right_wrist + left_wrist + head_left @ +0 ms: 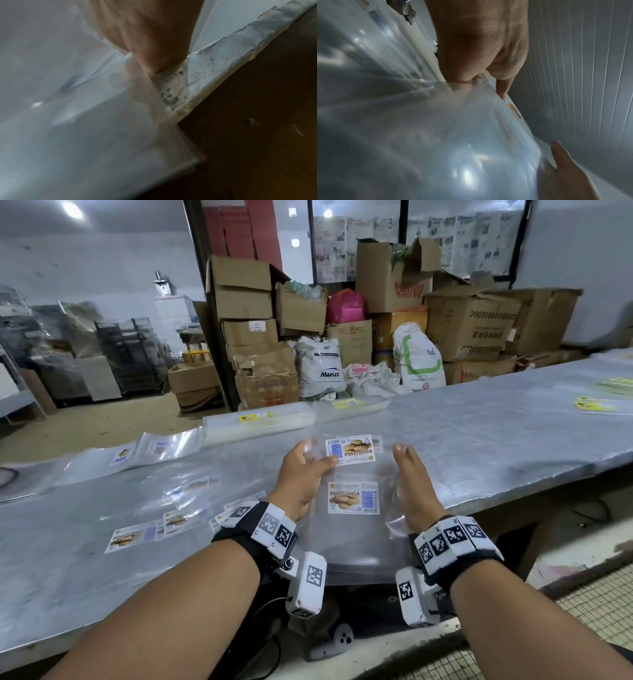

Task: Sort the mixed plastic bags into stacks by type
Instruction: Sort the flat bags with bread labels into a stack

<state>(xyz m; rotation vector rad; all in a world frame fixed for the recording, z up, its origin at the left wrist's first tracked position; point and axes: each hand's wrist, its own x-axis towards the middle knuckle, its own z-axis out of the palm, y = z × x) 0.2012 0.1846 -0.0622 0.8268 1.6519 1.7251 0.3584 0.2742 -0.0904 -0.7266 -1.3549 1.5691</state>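
Both forearms wore marker-tagged wrist bands. Left hand (301, 474) pinched a clear bag (356, 529) labelled "BISKUT LENCA" at the surface's (479, 446) near edge; right hand (411, 487), fingers straight, pressed its other side. Only the head view showed the "MARLEX" sack (320, 368); the left wrist view (481, 44) showed the thumb-and-finger pinch.

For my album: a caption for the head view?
Both hands square up clear Biskut Lenga bags on a table.
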